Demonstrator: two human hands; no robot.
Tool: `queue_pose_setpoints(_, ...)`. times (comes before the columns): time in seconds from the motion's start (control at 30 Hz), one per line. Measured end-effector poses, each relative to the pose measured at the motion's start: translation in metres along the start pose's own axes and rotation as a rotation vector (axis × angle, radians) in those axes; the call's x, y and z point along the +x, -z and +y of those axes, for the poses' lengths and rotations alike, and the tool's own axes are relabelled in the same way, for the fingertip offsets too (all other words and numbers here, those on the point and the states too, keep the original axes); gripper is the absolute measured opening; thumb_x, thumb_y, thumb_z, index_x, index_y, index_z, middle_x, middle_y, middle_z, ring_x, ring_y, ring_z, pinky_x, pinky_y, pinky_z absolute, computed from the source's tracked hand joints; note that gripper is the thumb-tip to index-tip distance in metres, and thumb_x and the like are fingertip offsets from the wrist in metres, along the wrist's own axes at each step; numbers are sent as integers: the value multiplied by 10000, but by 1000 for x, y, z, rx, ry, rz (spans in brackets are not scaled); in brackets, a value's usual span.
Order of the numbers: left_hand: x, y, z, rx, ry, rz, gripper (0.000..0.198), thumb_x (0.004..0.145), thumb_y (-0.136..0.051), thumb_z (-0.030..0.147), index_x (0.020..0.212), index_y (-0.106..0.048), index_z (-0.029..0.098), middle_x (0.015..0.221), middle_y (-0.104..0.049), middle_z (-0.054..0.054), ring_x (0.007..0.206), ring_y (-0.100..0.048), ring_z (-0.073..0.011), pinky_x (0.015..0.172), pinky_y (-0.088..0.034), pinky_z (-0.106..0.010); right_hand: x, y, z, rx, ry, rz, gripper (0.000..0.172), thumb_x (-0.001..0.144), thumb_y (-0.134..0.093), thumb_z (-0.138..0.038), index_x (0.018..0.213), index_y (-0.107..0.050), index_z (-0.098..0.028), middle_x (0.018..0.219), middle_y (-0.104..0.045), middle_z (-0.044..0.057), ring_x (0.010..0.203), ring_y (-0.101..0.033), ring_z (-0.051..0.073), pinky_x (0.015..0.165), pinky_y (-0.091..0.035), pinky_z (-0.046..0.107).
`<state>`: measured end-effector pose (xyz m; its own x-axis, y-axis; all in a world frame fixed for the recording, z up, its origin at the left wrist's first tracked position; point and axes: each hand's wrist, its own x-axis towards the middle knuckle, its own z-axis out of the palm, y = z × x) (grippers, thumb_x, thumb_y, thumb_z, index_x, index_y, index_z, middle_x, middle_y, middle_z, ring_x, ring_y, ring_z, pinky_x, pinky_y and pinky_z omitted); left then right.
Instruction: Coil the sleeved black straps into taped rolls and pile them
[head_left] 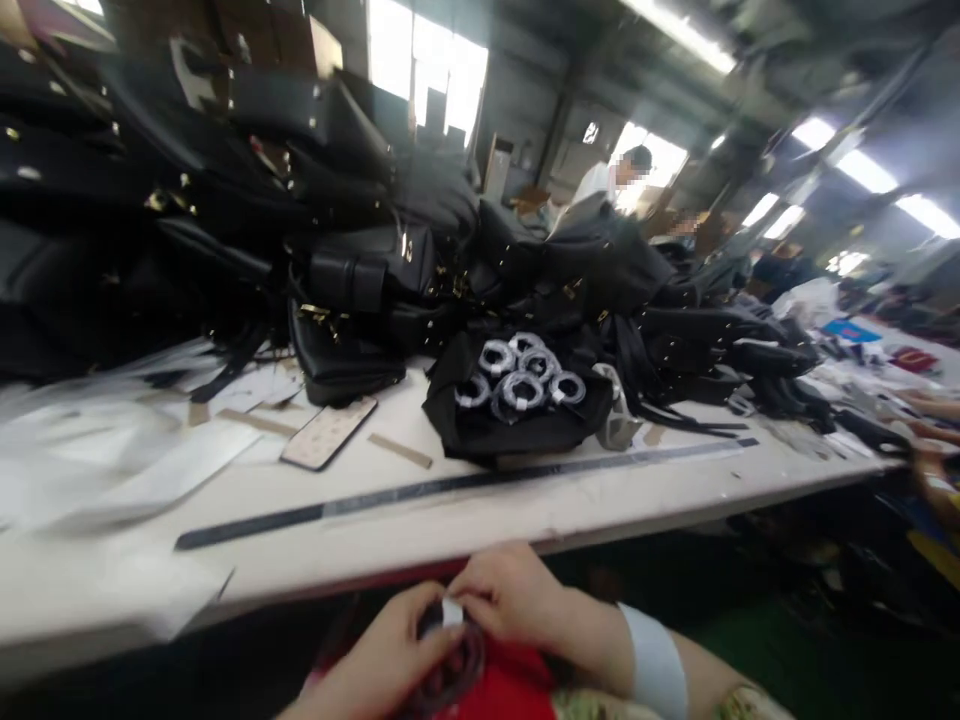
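Observation:
My left hand (397, 640) is closed round a dark coil (466, 668), low in front of me, off the table's front edge. A small white band (451, 612) wraps the coil's upper side. The fingers of my right hand (516, 592) are pinched at that band, from the right. On the table, a black cloth or bag (465, 430) carries several similar coils (523, 390), which look wrapped in clear film and have white bands too.
Black leather bags (352, 270) are heaped along the back of the white table (450, 510). A phone (328, 434), a long dark strip (360, 500) and white sheets (127, 460) lie nearer. A person (600, 185) stands beyond the pile; another person's arm (934, 470) shows at right.

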<state>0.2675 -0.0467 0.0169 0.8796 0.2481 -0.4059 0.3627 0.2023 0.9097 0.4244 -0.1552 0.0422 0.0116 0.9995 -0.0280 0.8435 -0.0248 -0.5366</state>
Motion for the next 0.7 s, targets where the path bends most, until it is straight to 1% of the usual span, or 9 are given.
queue_pose_setpoints(0.03, -4, -1, 6, -14, 27, -33, 406, 687, -717, 502, 833, -597, 143, 626, -632, -4, 471, -507, -119, 471, -377, -226, -2, 0, -1, -47, 67, 13, 252, 871, -537, -197, 1020, -740, -206, 944, -757, 49, 850, -685, 188, 799, -508, 285)
queue_pose_setpoints(0.13, -6, 4, 17, -76, 3, 90, 381, 669, -745, 417, 864, -625, 112, 637, -619, -2, 496, -506, -107, 482, -377, -216, -4, 3, 3, -128, 205, 29, 353, 895, -473, -131, 1197, -653, -172, 1090, -717, 99, 966, -656, 206, 890, -514, 346)
queue_pose_setpoints(0.2, -3, 8, 21, -164, -29, 137, 383, 630, -773, 354, 888, -631, 108, 690, -633, -10, 533, -521, -102, 515, -403, -218, -5, 4, 6, -186, 248, 52, 439, 893, -453, -112, 1319, -558, -136, 1227, -651, 139, 1097, -600, 236, 979, -486, 406)
queue_pose_setpoints(0.33, 0, 10, 28, -390, -20, 152, 342, 662, -733, 350, 893, -613, 129, 643, -609, 16, 503, -507, -85, 494, -375, -202, -9, 2, 5, -268, 234, 125, 572, 851, -443, -81, 1422, -440, -121, 1374, -536, 161, 1270, -474, 279, 1074, -427, 482)
queue_pose_setpoints(0.43, 5, 6, 32, -412, -23, 170, 350, 676, -734, 373, 897, -603, 134, 584, -576, 38, 481, -484, -77, 483, -348, -188, -12, -1, 1, -280, 203, 180, 597, 834, -454, -91, 1429, -432, -139, 1416, -499, 147, 1315, -432, 281, 1089, -418, 482)
queue_pose_setpoints(0.53, 9, 1, 34, -388, -12, 148, 394, 654, -756, 396, 908, -598, 140, 562, -554, 52, 473, -456, -75, 489, -335, -187, -16, 1, -1, -227, 202, 246, 566, 841, -471, -130, 1407, -451, -136, 1399, -519, 137, 1300, -453, 256, 1091, -423, 441)
queue_pose_setpoints(0.6, 12, -1, 34, -367, -4, 125, 403, 655, -755, 412, 915, -607, 142, 576, -567, 45, 475, -447, -77, 493, -319, -188, -21, 13, 5, -176, 207, 332, 530, 855, -482, -165, 1384, -471, -153, 1358, -558, 128, 1267, -491, 242, 1071, -440, 426)
queue_pose_setpoints(0.63, 12, -2, 33, -355, -1, 118, 403, 657, -751, 421, 916, -616, 144, 597, -586, 33, 479, -449, -80, 493, -310, -190, -24, 24, 12, -165, 188, 405, 505, 864, -486, -184, 1370, -484, -164, 1331, -579, 126, 1245, -512, 242, 1056, -449, 427)
queue_pose_setpoints(0.7, 14, -3, 32, -333, 9, 129, 408, 653, -746, 443, 913, -632, 151, 652, -632, 5, 495, -461, -90, 491, -295, -192, -32, 56, 37, -181, 67, 625, 428, 886, -485, -217, 1310, -537, -183, 1257, -623, 127, 1185, -557, 250, 1022, -460, 434)
